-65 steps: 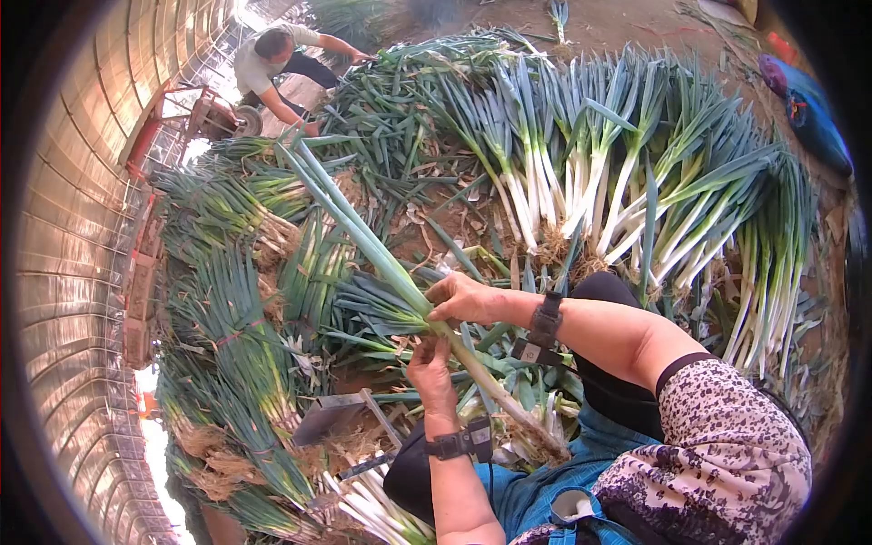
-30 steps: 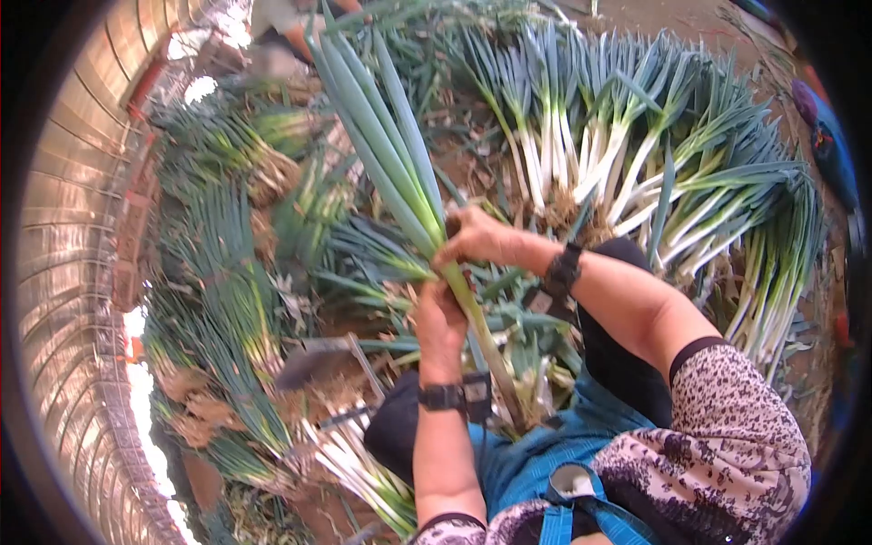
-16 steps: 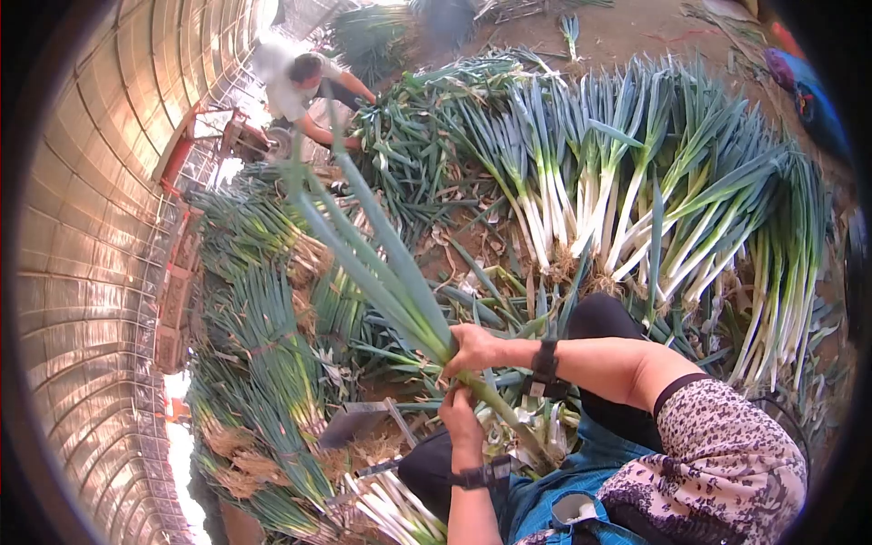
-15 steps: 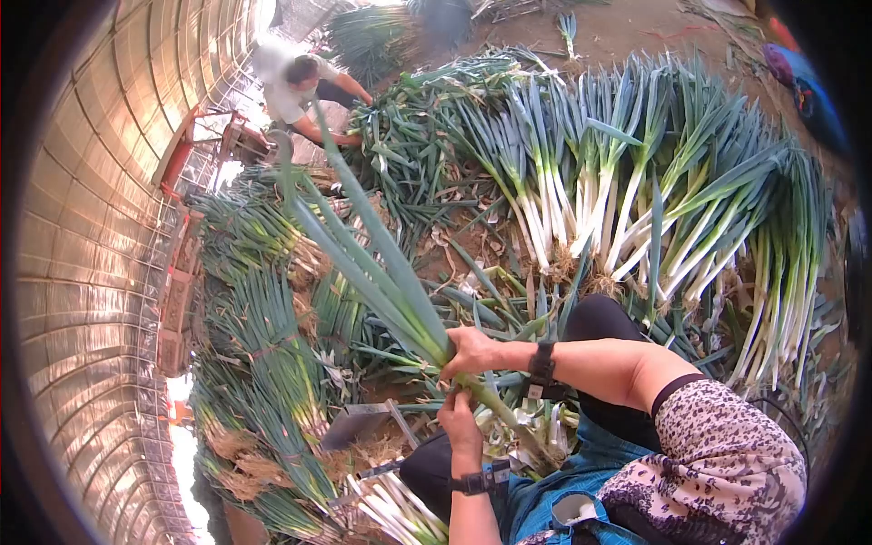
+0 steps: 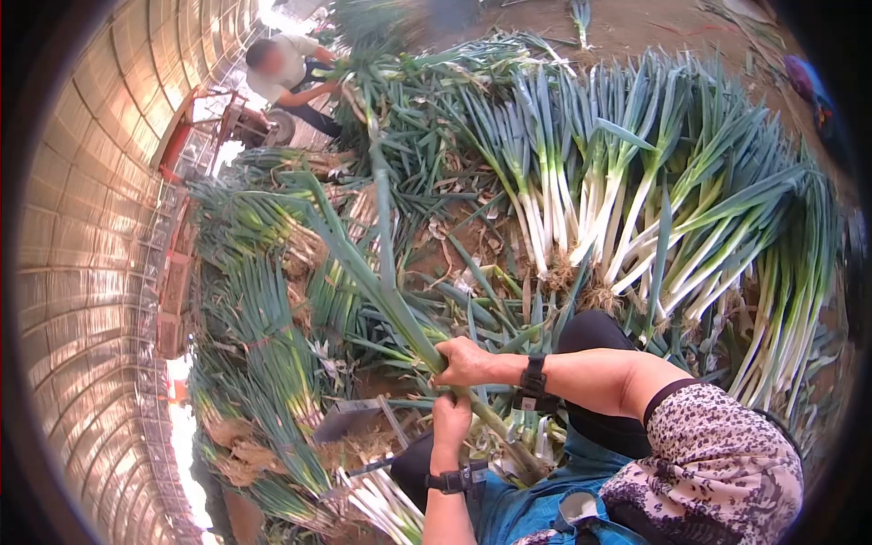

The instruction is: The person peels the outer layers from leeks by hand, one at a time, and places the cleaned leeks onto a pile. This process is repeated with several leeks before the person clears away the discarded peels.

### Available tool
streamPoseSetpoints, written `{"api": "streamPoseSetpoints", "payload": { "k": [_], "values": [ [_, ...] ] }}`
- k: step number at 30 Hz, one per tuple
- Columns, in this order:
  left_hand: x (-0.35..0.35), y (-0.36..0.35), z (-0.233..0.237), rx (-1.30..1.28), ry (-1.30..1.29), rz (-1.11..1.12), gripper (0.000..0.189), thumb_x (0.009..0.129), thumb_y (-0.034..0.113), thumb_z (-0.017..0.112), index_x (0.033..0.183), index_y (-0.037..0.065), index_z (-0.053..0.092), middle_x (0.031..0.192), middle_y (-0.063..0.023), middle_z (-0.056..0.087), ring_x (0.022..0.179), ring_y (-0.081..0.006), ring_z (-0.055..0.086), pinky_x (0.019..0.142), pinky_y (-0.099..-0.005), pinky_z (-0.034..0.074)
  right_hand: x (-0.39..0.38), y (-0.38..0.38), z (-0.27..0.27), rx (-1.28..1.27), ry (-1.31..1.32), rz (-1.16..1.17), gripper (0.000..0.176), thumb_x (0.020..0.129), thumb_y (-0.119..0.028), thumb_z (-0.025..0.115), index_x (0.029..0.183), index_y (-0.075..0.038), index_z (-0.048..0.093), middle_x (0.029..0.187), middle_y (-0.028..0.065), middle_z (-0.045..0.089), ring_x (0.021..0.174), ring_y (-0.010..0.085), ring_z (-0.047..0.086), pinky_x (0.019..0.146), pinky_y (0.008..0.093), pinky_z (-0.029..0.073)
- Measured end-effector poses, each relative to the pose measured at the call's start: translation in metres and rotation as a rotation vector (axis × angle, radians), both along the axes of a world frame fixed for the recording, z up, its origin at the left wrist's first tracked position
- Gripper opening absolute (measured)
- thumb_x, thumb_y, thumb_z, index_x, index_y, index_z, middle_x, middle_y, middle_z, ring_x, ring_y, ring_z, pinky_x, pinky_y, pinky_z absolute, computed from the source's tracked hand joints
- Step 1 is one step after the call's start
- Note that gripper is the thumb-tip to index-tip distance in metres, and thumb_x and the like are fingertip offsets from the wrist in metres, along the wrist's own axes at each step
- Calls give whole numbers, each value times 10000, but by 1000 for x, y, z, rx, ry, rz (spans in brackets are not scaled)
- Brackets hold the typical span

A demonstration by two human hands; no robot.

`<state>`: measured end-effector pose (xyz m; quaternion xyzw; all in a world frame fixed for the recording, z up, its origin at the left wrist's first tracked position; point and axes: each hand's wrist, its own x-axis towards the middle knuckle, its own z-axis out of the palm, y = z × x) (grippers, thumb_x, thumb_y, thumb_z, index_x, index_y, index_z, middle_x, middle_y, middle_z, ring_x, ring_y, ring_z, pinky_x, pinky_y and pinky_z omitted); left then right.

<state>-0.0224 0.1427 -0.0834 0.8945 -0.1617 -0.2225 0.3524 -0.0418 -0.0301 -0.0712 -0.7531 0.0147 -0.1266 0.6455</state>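
My right hand (image 5: 463, 359) stays clenched round the leek (image 5: 391, 304) where leaves meet stalk; my left hand (image 5: 451, 418) wraps its fingers just below; the leaves have fanned apart above the bundles (image 5: 259, 309).

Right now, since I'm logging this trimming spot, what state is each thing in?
leek: held tilted, leaves pointing up-left, root end near the lap.
right hand: grip shut on leek where the leaves fan.
left hand: grip shut on leek stalk, just below.
loose leeks: lying in a row, roots toward the person.
bundled leeks: tied, lying at left.
metal blade: lying untouched.
other person: bent over far leeks.
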Motion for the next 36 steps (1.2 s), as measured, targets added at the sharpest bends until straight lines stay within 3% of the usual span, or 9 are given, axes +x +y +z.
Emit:
{"api": "streamPoseSetpoints", "payload": {
  "k": [2, 6, 11, 14, 19, 24, 27, 30, 36],
  "values": [
    [-15, -18, 21, 118, -114, -11, 371, 834, 264, 563, 777, -100, 599, 669, -306, 572, 688, -446, 612, 631, -469, 454, -2, -3, 2, 6, 38, -25, 306, 611, -207, 736, 795, 12, 627, 756, 229, 624, 785, 389, 620, 713, 436, 485],
    [-21, -37, 0, 110, -515, 47, 338, 837, 237, 548, 781, -90, 614, 677, -305, 581, 659, -445, 602, 612, -455, 449, -5, -12, 6, 105, 95, -107, 306, 612, -220, 746, 790, 4, 638, 764, 218, 636, 762, 361, 638, 714, 423, 498],
    [-43, -26, -20, -110, -509, 106, 361, 847, 225, 526, 696, -97, 594, 653, -324, 536, 629, -481, 551, 584, -510, 405, -11, 2, -36, 111, 40, -185, 277, 628, -133, 775, 859, -5, 693, 753, 96, 681, 669, 116, 609, 605, 314, 500],
    [-28, -46, 13, -542, 169, 274, 291, 913, 189, 487, 863, -63, 622, 769, -128, 652, 663, -186, 634, 627, -333, 515, -6, -31, 2, 488, 145, -173, 305, 653, -124, 762, 922, -6, 679, 794, 65, 668, 715, 129, 595, 672, 305, 497],
    [-29, -35, 12, -864, 581, 391, 200, 881, 146, 510, 971, -20, 579, 917, -115, 641, 804, -250, 655, 708, -365, 543, -5, -20, 15, 766, 189, -58, 520, 700, -64, 746, 1186, -12, 569, 1003, 89, 631, 892, 178, 606, 780, 329, 498],
    [-24, -33, 1, -964, 461, 318, 321, 977, 310, 464, 1132, 43, 549, 986, -75, 641, 849, -211, 642, 763, -328, 515, 9, -13, 15, 659, 220, 92, 451, 742, -66, 718, 1172, -23, 589, 1063, 57, 621, 946, 147, 576, 850, 307, 457],
    [-7, -7, -34, -1124, 751, 417, 380, 972, 307, 483, 1260, 61, 462, 1096, -81, 593, 944, -243, 624, 789, -381, 496, 10, -8, 22, 488, 160, 179, 361, 765, -101, 708, 1104, -2, 632, 1002, 45, 654, 936, 119, 572, 905, 270, 409],
    [-15, -8, 5, -1232, 878, 309, 400, 962, 333, 498, 1255, 63, 459, 1110, -90, 593, 953, -239, 622, 776, -374, 495, 20, -4, 12, 467, 145, 152, 405, 763, -121, 710, 1134, 12, 617, 1039, 59, 650, 957, 129, 567, 928, 280, 399],
    [-1, -19, -11, -1164, 715, 267, 476, 953, 450, 454, 1287, 110, 446, 1158, -109, 583, 1002, -246, 593, 780, -402, 486, 19, 3, 21, 420, 259, 116, 376, 750, -132, 694, 1100, -10, 630, 971, 34, 649, 825, 95, 571, 607, 253, 494]
  ]
}}
